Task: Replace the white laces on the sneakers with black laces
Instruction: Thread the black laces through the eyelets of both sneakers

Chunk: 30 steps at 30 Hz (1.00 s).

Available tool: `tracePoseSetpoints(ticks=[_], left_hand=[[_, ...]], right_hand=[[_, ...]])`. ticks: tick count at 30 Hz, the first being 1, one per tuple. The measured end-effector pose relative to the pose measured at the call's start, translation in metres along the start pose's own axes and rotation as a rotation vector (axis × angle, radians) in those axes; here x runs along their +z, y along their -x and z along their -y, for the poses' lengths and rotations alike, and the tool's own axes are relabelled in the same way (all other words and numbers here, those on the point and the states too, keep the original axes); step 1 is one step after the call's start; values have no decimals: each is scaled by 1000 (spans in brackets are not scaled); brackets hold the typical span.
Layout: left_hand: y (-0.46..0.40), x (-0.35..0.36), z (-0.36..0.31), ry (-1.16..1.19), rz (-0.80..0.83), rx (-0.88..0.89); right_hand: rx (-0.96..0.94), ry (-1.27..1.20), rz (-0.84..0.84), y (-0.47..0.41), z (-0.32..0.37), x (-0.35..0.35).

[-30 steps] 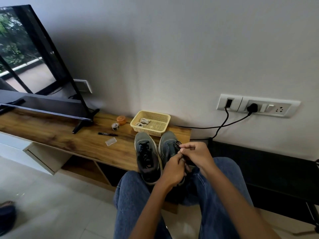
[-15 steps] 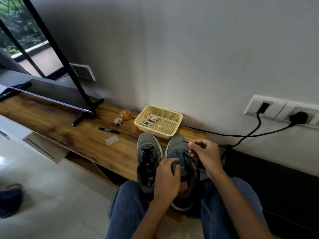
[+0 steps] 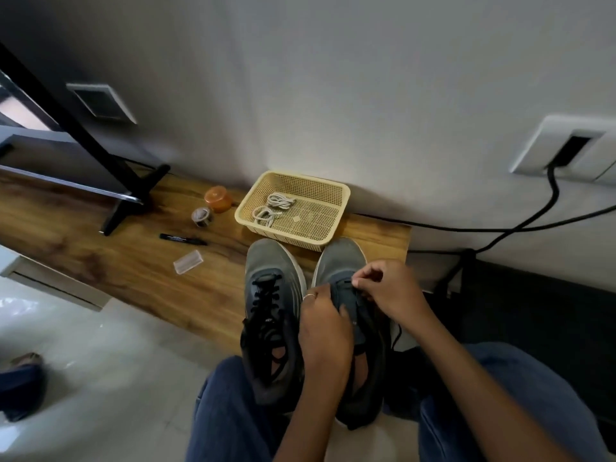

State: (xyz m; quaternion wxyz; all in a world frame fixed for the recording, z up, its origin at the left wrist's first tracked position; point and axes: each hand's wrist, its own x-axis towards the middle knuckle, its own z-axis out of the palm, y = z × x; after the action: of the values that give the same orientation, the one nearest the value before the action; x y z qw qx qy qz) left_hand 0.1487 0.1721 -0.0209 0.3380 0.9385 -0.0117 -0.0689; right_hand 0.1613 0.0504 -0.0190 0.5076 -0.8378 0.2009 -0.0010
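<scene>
Bare wood is lying open left of the left sneaker [image 3: 271, 315], broken only by a clear plastic case [image 3: 188, 261] and marker [image 3: 182, 239]. The basket [image 3: 328, 191] is blocking just beyond both toes; the TV stand foot [image 3: 133, 198] is standing farther left, with cables [image 3: 500, 228] trailing right.

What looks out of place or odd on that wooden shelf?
Two sneakers stand on the wooden shelf, an unusual place for shoes. Two white laces lie bundled in the yellow basket. A pen and a small clear case lie loose. Nothing looks spilled or damaged.
</scene>
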Motion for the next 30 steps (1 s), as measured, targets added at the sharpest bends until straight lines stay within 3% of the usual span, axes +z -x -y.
tracePoseSetpoints(ticks=[5, 12, 30], left_hand=[[-2, -1, -1, -47, -57, -35], [0, -4, -2, 71, -104, -82], [-4, 0, 3, 232, -95, -168]], right_hand=[[-57, 82, 13, -1, -6, 5], [-91, 222, -20, -4, -7, 23], [-5, 146, -102, 0, -10, 44]])
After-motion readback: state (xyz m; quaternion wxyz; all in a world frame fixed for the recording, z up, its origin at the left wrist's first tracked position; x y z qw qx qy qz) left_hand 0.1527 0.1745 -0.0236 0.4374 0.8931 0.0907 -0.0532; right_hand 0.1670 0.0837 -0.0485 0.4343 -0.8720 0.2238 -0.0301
